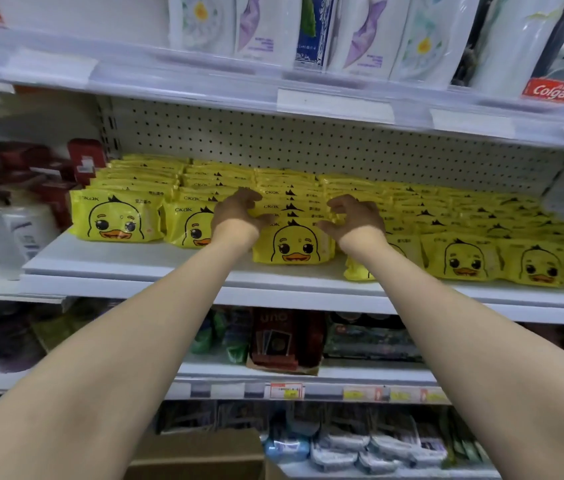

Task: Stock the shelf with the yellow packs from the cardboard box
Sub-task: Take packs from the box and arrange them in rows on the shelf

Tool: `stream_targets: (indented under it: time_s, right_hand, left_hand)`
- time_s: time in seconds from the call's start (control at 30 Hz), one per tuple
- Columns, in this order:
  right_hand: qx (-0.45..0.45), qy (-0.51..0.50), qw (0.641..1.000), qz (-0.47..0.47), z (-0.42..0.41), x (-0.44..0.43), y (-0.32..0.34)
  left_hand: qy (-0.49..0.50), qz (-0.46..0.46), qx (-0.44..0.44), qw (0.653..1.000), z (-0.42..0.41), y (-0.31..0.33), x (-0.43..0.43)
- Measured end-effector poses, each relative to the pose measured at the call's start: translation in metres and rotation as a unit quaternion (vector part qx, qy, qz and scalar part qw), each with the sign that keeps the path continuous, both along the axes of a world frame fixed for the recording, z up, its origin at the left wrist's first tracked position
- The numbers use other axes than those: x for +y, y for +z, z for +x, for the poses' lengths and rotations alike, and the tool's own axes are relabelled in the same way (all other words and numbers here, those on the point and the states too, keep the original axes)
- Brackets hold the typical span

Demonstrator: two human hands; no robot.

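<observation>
One head cam only, wide-angle, close to the shelf (142, 261), facing fwd and slightly up at its front edge. Both forearms run in from the bottom corners. Upper tier fills the top edge; lower tiers along the bottom. No 2nd view.

You get even, bright overhead light on the yellow packs (294, 244), with soft shadow under the upper shelf (308, 95). The lower shelves sit dim and smeared. Wide-angle bowing bends the shelf edges, and the corners blur.
</observation>
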State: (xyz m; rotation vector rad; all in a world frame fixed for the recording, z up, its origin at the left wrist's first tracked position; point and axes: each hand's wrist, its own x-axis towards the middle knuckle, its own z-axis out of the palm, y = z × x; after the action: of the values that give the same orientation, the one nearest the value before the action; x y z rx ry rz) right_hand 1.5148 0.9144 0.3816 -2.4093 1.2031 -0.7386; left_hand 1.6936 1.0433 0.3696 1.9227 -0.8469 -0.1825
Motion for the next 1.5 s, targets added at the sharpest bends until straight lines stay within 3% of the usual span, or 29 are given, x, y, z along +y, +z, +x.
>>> stream_targets:
  time_s: [0.27, 0.5, 0.73, 1.0, 1.3, 1.5]
  right_hand:
    - [0.09, -0.031, 0.995, -0.032, -0.017, 0.063, 0.02]
    - [0.105, 0.023, 0.994, 0.004, -0.036, 0.118, 0.013]
    - [0.146, 0.09, 0.985, -0.034, -0.026, 0.173, 0.019]
    - [0.119, 0.169, 0.977, -0.046, -0.005, 0.237, 0.022]
    - [0.13, 0.173, 0.974, -0.06, 0.059, 0.266, 0.034]
    - [0.142, 0.126, 0.98, -0.067, 0.136, 0.254, 0.029]
  left_hand:
    - [-0.036, 0.034, -0.036, 0.998, 0.002, 0.009, 0.037]
    - [-0.008, 0.188, -0.183, 0.965, -0.016, 0.009, 0.115]
    - [0.04, 0.216, -0.19, 0.957, -0.035, 0.021, 0.198]
    - [0.094, 0.234, -0.191, 0.949, -0.036, 0.026, 0.278]
    - [0.112, 0.207, -0.2, 0.951, 0.023, 0.034, 0.305]
    - [0.047, 0.195, -0.218, 0.955, 0.124, 0.028, 0.281]
